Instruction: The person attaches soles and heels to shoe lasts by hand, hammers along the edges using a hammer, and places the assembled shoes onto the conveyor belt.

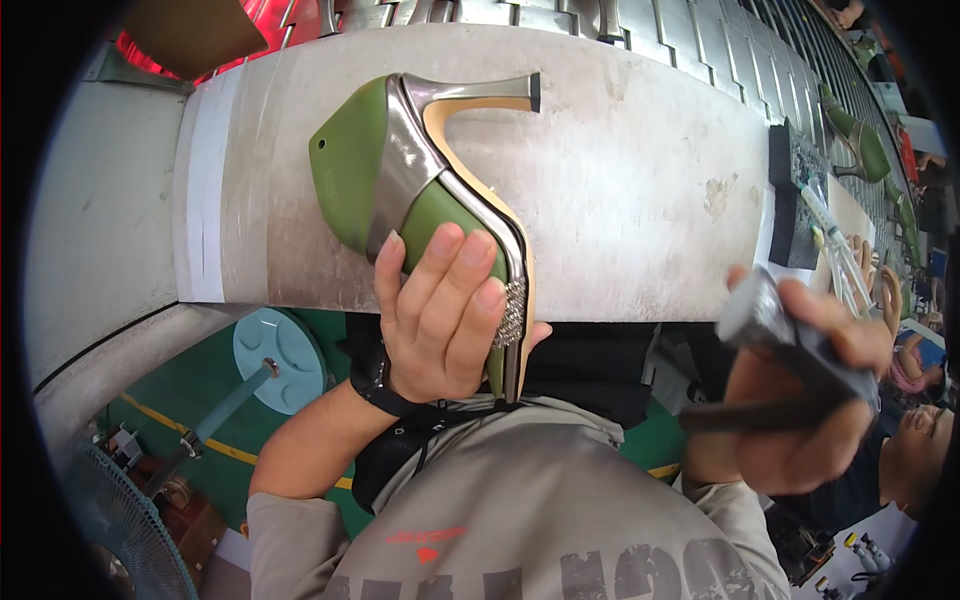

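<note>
A pewter-coloured high-heeled shoe (412,150) lies on its side on the bench, fitted over a green plastic last (350,165). Its heel points to the right at the far end, and the toe hangs past the near edge towards my body. My left hand (445,315) is wrapped around the forepart, fingers over the upper beside a band of glittering stones (509,312). To the right, apart from the shoe, my raised right hand (810,400) grips what looks like a hammer (755,305), with a grey metal head and a dark bar. Motion blurs both hand and tool.
The worn pale bench (640,180) has a metal slat conveyor (690,45) behind it. More green lasts with shoes (865,150), a syringe-like tube (820,212) and people's hands are at right. A blue round-based stand (280,360) and a fan (130,525) stand lower left.
</note>
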